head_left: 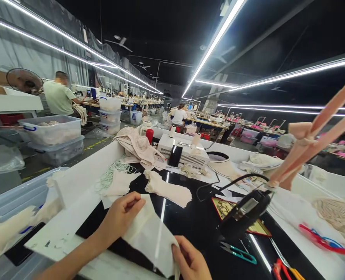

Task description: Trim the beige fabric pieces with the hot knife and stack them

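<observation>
My left hand (122, 216) pinches the upper left edge of a pale cream fabric piece (149, 237) lying on the glossy black worktop (198, 225). My right hand (191, 262) grips the same piece at its lower right corner, near the front edge. More cream fabric pieces (166, 190) lie just beyond, in the middle of the worktop. A black hand-held tool (244, 212) with a cable sits to the right of my hands.
Green-handled snips (239, 252) and red-handled scissors (283, 268) lie at the front right. A white machine box (184, 153) and a fabric pile (136, 146) stand at the back. Clear plastic bins (54, 134) sit on the left. Pink straps (315, 144) hang at right. Other people work at distant tables.
</observation>
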A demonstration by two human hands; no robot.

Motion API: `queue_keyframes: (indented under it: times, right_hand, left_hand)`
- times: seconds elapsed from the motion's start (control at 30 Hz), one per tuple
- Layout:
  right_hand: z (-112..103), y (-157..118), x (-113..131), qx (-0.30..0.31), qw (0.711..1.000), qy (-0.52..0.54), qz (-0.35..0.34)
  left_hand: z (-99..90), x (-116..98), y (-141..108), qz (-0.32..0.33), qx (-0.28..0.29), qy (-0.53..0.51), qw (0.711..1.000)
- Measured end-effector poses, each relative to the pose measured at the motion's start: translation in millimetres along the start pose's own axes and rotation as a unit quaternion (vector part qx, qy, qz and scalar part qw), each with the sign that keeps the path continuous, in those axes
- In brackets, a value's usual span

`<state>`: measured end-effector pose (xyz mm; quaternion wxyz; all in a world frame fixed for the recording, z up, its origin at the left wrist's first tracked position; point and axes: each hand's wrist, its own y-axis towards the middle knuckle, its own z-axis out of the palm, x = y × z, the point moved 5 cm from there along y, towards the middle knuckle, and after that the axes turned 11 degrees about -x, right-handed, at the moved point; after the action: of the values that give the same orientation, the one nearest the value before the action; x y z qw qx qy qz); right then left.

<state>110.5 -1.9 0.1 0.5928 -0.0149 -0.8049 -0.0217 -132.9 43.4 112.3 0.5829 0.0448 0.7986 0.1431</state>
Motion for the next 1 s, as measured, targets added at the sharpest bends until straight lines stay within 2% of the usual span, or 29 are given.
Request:
queue_keyframes:
  times: [0.03, 0.1, 0.23, 0.33, 0.43, 0.57, 0.77, 0.87, 1.0]
  right_hand:
    - [-6.1, 12.3, 7.4, -0.013, 1.000, -0.006, -0.013]
    - [-21.8, 40.3, 19.7, -0.091, 0.995, -0.023, -0.025]
    - [-41.8, 98.5, 30.8, -0.175, 0.982, -0.059, -0.033]
    - [-53.6, 133.6, 31.5, -0.213, 0.971, -0.096, -0.045]
    - [-60.9, 156.3, 29.9, -0.229, 0.962, -0.144, -0.041]
    - [-60.4, 171.5, 27.4, -0.228, 0.948, -0.221, -0.009]
    - [-48.1, 179.9, 22.9, -0.195, 0.928, -0.315, 0.047]
    - [-43.2, 174.9, 28.7, -0.193, 0.917, -0.346, 0.044]
    - [-37.4, 167.1, 43.0, -0.226, 0.893, -0.388, 0.009]
  left_hand:
    - [3.8, 0.4, 14.2, 0.017, -0.006, 0.003, 1.000]
    - [15.6, 4.5, 44.6, 0.036, -0.015, 0.013, 0.999]
    - [46.7, 24.2, 100.0, 0.028, -0.024, 0.037, 0.999]
    - [68.9, 43.6, 126.5, -0.001, -0.007, 0.071, 0.997]
    - [83.8, 60.3, 142.2, -0.024, 0.014, 0.113, 0.993]
    - [91.3, 75.9, 155.9, -0.033, 0.025, 0.175, 0.984]
    - [90.1, 95.6, 167.7, -0.048, 0.024, 0.264, 0.963]
    - [87.8, 93.5, 166.6, -0.043, 0.029, 0.283, 0.958]
    - [79.8, 81.4, 162.6, -0.036, 0.040, 0.274, 0.960]
